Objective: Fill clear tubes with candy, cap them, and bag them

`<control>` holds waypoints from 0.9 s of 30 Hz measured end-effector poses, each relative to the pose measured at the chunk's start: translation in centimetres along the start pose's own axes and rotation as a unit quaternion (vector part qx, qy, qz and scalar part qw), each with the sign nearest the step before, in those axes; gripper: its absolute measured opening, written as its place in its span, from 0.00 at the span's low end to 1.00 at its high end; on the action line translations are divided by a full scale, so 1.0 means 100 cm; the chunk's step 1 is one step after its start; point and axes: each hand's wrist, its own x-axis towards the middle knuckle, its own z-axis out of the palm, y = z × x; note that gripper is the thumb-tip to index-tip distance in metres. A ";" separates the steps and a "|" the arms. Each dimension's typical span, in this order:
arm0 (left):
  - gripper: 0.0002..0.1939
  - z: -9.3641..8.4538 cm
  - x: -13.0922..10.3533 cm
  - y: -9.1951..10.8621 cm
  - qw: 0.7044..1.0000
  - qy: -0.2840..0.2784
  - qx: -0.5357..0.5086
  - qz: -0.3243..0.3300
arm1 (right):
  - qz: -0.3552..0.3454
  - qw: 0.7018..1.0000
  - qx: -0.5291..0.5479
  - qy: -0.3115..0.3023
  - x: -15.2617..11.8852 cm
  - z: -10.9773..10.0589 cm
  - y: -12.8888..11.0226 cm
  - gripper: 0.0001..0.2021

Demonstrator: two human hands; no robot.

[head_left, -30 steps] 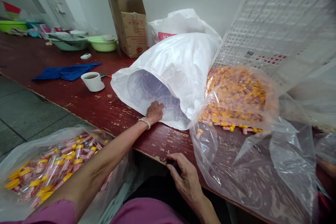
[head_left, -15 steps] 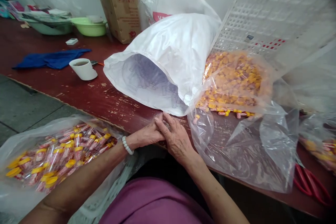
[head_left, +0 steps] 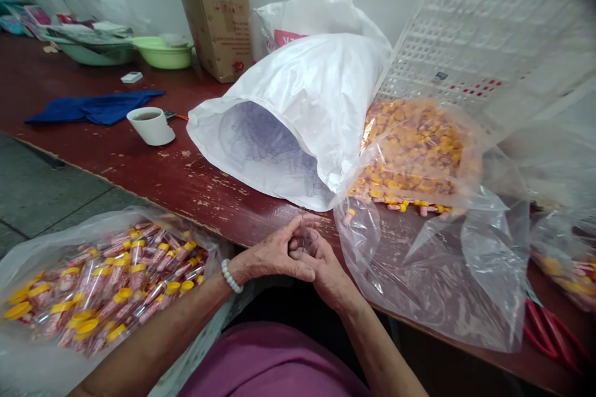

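My left hand [head_left: 274, 254], with a pale bead bracelet [head_left: 231, 276] at its wrist, meets my right hand [head_left: 328, 273] over the table's front edge. Between their curled fingers is a clear plastic tube [head_left: 307, 237], partly hidden; its far end points away from me. Just beyond lies a white sack [head_left: 321, 93] on its side, mouth facing me, with clear tube outlines inside. Below left, a plastic bag [head_left: 28, 248] holds many clear tubes [head_left: 118, 270] with yellow caps and pink-and-white contents. To the right, a clear bag [head_left: 447, 273] spreads beside a heap of small yellow-capped pieces [head_left: 414, 149].
On the red table [head_left: 223, 198] stand a white cup [head_left: 156, 130] of dark liquid, a blue cloth [head_left: 97, 107], a green basin [head_left: 162, 56] and a cardboard box [head_left: 226, 31]. A white perforated crate [head_left: 465, 31] leans behind the heap. Red-handled scissors [head_left: 549, 332] lie at the right edge.
My hands have gone from resting with fingers overlapped to curling around a clear tube. The left thumb now lies across toward the right hand. The view has shifted slightly.
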 end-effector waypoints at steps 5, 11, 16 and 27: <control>0.23 0.013 0.009 0.000 0.997 0.073 0.012 0.019 | 0.013 0.999 0.028 -0.039 -0.003 0.004 -0.005 0.16; 0.13 0.012 0.007 0.009 0.993 0.060 0.100 0.023 | 0.040 0.977 0.209 -0.003 -0.010 0.020 0.001 0.20; 0.08 0.018 0.008 0.008 0.990 0.115 0.074 0.040 | 0.002 0.972 0.236 0.003 -0.016 0.020 0.000 0.22; 0.20 -0.073 0.087 0.027 0.951 0.306 -0.034 0.013 | -0.156 0.825 -0.377 0.391 -0.032 -0.138 -0.013 0.10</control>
